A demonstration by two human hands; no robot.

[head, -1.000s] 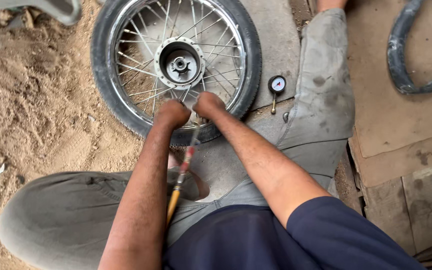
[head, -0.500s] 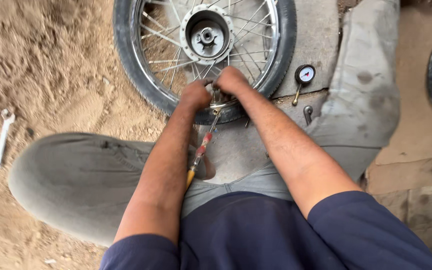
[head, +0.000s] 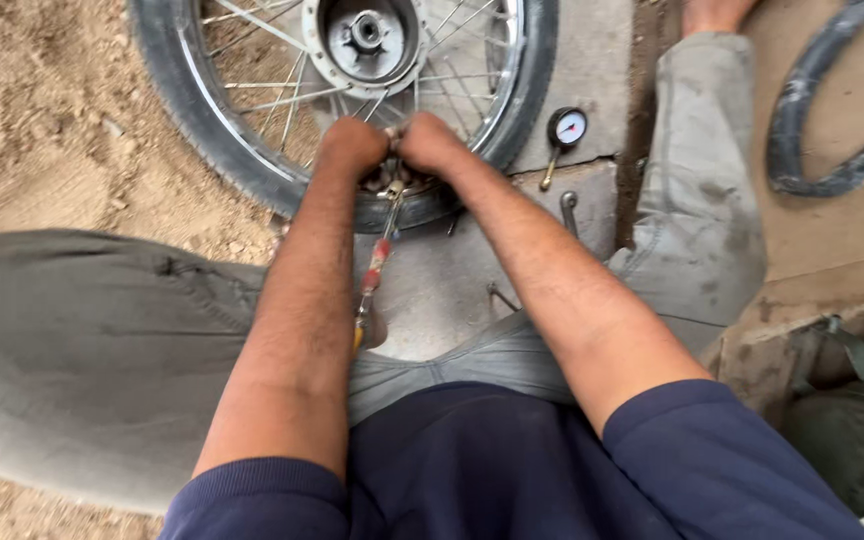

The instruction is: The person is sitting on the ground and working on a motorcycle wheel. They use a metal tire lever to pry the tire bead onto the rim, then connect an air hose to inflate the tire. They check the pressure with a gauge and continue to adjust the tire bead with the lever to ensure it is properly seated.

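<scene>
A spoked motorcycle wheel with a black tyre lies flat on the ground in front of me, its metal hub at the top. My left hand and my right hand are side by side at the near edge of the rim, fingers curled over it. A thin hose with red and yellow fittings runs from between my hands back toward my lap. What each hand grips under the fingers is hidden.
A round pressure gauge lies on the concrete right of the wheel, a small metal tool below it. A black inner tube lies at the upper right. Sand covers the ground to the left. My grey-trousered legs flank the wheel.
The view has shifted so the wheel sits higher and nearer the middle. Both hands stay together at the rim's near edge. The wrench on the sand at the left has left the view.
</scene>
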